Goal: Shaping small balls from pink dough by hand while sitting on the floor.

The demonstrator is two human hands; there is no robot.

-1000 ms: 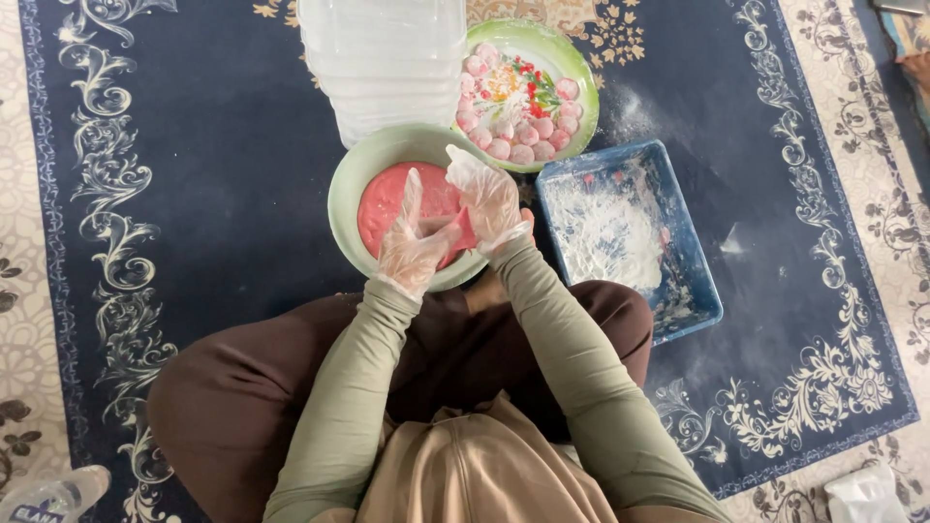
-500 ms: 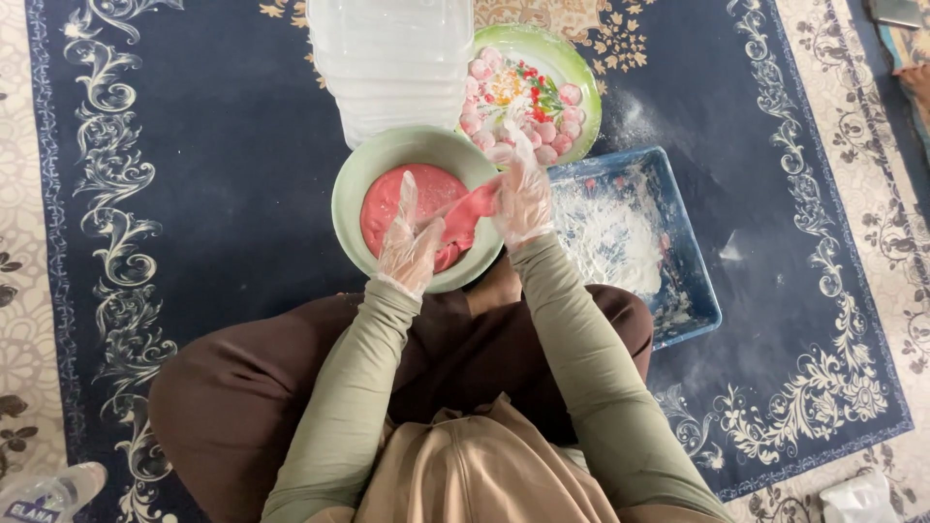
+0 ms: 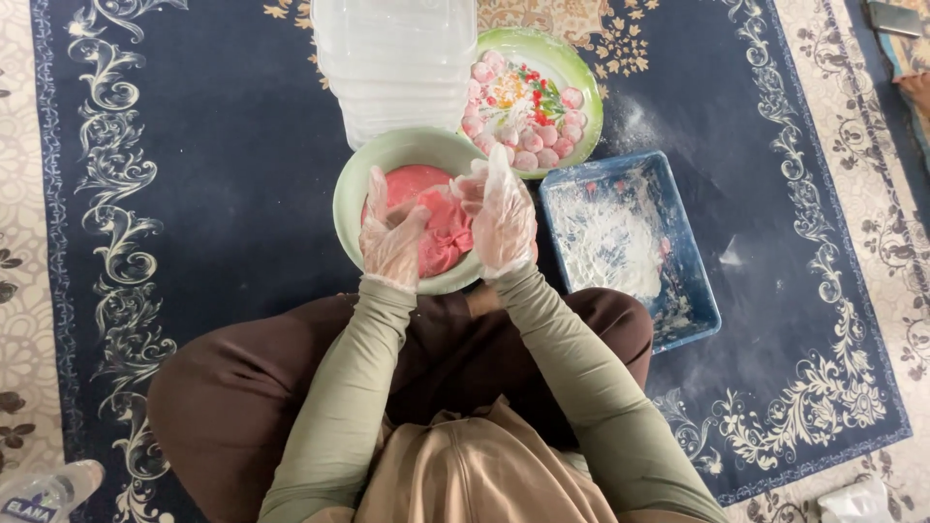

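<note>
Both my hands wear thin clear gloves and hover over a green bowl (image 3: 351, 199) that holds a lump of pink dough (image 3: 441, 218). My left hand (image 3: 390, 237) has its fingers spread and rests against the dough's left side. At the bowl's right rim, my right hand (image 3: 504, 215) is flat with straight fingers and touches the dough's edge. Neither hand visibly grips anything. Behind the bowl stands a green plate (image 3: 579, 82) with several small pink dough balls (image 3: 528, 155) around its rim and a colourful pattern in its middle.
A blue tray (image 3: 693, 276) dusted with white flour lies right of the bowl. A stack of clear plastic containers (image 3: 392, 58) stands behind the bowl. All rest on a dark blue patterned carpet (image 3: 213, 194). A plastic bottle (image 3: 44, 494) lies at the bottom left.
My right hand went from the bowl up to the plate of dough balls half a second ago, then came back to the bowl. My left hand stayed on the dough.
</note>
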